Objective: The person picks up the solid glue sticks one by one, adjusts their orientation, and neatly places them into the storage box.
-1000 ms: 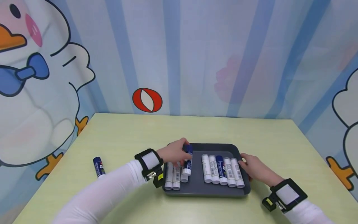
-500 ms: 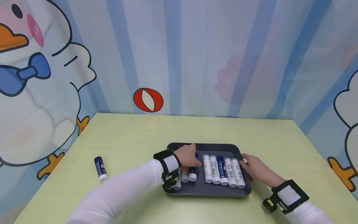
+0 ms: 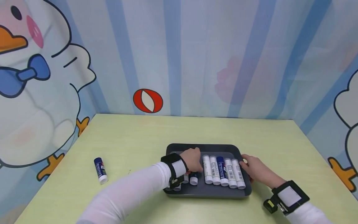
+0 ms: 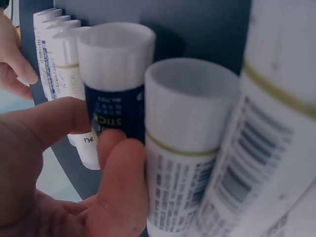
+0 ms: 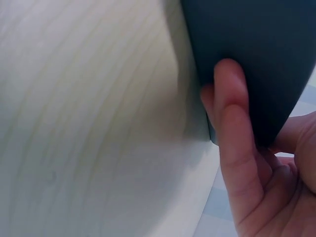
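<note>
My left hand (image 3: 192,159) reaches over the left part of a dark grey tray (image 3: 218,192). In the left wrist view, its thumb and finger pinch a dark blue glue stick (image 4: 114,69) with a white end. White glue sticks (image 4: 182,143) lie right beside that one, partly hidden by my wrist in the head view. My right hand (image 3: 258,169) grips the tray's right side, thumb at the rim; the right wrist view shows its fingers against the tray's outer wall (image 5: 266,49).
Inside the tray's right half lies a row of several white glue sticks (image 3: 214,170) with one blue glue stick (image 3: 222,171) among them. Another blue glue stick (image 3: 100,169) lies on the pale yellow table (image 3: 134,133) at left. A printed curtain (image 3: 193,62) stands behind.
My left hand has carried the blue glue stick rightward, from over the white sticks to the tray floor beside them. The right hand has stayed on the tray's side.
</note>
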### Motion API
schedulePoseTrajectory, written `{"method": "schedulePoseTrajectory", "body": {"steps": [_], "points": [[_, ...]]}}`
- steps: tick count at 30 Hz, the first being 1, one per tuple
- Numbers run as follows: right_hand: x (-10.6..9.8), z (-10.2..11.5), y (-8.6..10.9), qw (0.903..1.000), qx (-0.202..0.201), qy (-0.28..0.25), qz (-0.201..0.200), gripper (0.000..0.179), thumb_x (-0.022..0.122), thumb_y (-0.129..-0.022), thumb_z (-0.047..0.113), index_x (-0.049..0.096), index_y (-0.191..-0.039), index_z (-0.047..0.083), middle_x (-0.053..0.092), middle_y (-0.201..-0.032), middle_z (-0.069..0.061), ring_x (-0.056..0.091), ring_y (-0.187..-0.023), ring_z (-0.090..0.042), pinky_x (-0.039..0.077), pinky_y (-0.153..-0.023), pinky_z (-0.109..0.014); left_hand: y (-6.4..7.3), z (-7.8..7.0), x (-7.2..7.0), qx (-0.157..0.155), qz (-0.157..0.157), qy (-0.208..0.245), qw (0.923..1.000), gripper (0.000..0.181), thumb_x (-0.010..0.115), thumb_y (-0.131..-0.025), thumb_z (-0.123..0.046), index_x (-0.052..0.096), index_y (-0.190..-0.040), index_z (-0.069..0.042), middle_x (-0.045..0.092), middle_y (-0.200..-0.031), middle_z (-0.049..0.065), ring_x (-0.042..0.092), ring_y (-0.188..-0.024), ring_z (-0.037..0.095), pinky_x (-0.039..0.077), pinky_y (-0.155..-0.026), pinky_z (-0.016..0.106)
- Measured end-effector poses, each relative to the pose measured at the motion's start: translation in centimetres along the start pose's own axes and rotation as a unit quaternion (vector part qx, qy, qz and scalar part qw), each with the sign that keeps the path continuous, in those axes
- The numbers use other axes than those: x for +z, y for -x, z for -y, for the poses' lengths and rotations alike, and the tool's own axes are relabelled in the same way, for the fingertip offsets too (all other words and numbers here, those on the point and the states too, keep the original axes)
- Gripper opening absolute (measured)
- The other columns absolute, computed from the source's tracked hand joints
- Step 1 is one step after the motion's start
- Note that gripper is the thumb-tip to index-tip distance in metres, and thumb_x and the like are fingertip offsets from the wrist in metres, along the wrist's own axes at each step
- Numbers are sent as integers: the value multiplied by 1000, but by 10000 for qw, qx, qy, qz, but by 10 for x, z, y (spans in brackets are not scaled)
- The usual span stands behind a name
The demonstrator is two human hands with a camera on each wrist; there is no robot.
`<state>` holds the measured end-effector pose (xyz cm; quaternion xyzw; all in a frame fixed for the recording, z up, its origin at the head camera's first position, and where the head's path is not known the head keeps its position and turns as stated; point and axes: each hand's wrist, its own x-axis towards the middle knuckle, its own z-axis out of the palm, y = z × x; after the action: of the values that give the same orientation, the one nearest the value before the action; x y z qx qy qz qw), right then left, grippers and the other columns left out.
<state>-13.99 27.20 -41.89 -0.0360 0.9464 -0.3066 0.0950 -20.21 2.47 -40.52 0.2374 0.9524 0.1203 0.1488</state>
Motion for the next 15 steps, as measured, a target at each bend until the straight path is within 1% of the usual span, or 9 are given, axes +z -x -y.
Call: {"method": "schedulePoseTrajectory", "body": {"steps": [2, 3, 5, 6, 7, 8, 10, 12, 15], "points": [[0, 0, 0, 10000, -53, -9, -6, 41, 48, -99, 4, 37, -131, -20, 64, -82, -17, 56, -44, -19, 48, -47, -33, 0, -1, 0, 124, -153, -351, 9992, 56, 79, -79, -26, 56, -121, 4, 61, -69, 6, 54, -49, 13, 44, -48, 25], [0, 0, 0, 10000, -81, -11, -10, 41, 47, -100, 4, 37, -131, -20, 64, -80, -16, 56, -43, -19, 48, -46, -33, 0, -1, -1, 194, -222, -514, 9982, 50, 79, -79, -26, 60, -115, 3, 61, -72, 5, 55, -52, 13, 45, -50, 26], [-1, -1, 0, 9999, -132, -22, -14, 40, 47, -100, 4, 37, -131, -20, 63, -78, -13, 56, -43, -19, 48, -46, -33, 1, 0, -4, 324, -340, -774, 9959, 32, 78, -78, -25, 66, -96, -1, 60, -73, 4, 55, -56, 13, 45, -51, 26], [-1, -1, 0, 9999, -139, -28, -12, 40, 47, -100, 4, 37, -131, -20, 63, -77, -13, 56, -43, -19, 47, -46, -33, 1, 0, -4, 393, -411, -849, 9948, 24, 78, -78, -24, 66, -86, -3, 58, -69, 2, 54, -55, 12, 44, -50, 25], [-1, -1, 0, 9999, -140, -42, -12, 40, 47, -100, 4, 37, -131, -20, 63, -76, -12, 56, -43, -19, 47, -46, -33, 0, 2, -4, 446, -451, -890, 9940, 21, 77, -79, -23, 64, -75, -7, 55, -64, 0, 52, -51, 11, 42, -48, 25], [-1, -1, 0, 9999, -142, -61, -9, 40, 47, -100, 4, 37, -131, -19, 63, -77, -13, 56, -43, -19, 48, -45, -33, 0, 4, -4, 486, -466, -893, 9937, 25, 76, -79, -22, 59, -65, -10, 51, -59, -1, 49, -49, 10, 40, -46, 24], [-1, -1, 0, 9999, -131, -93, -5, 40, 47, -100, 4, 37, -131, -19, 64, -78, -14, 56, -43, -19, 48, -45, -33, 0, 6, -4, 548, -451, -841, 9939, 35, 75, -80, -20, 50, -56, -13, 46, -53, -4, 44, -45, 9, 36, -44, 23], [0, -1, 0, 9999, -116, -114, -5, 40, 47, -100, 3, 37, -131, -19, 64, -79, -15, 56, -43, -19, 48, -45, -34, 1, 6, -5, 584, -407, -773, 9945, 39, 75, -81, -19, 47, -54, -14, 43, -49, -5, 41, -43, 9, 34, -43, 22], [0, -1, 0, 9999, -118, -113, -5, 39, 47, -99, 3, 38, -130, -19, 64, -79, -16, 56, -43, -19, 48, -45, -34, 2, 6, -7, 618, -360, -723, 9948, 38, 74, -81, -17, 48, -54, -14, 44, -47, -5, 42, -42, 9, 34, -43, 22]]}}
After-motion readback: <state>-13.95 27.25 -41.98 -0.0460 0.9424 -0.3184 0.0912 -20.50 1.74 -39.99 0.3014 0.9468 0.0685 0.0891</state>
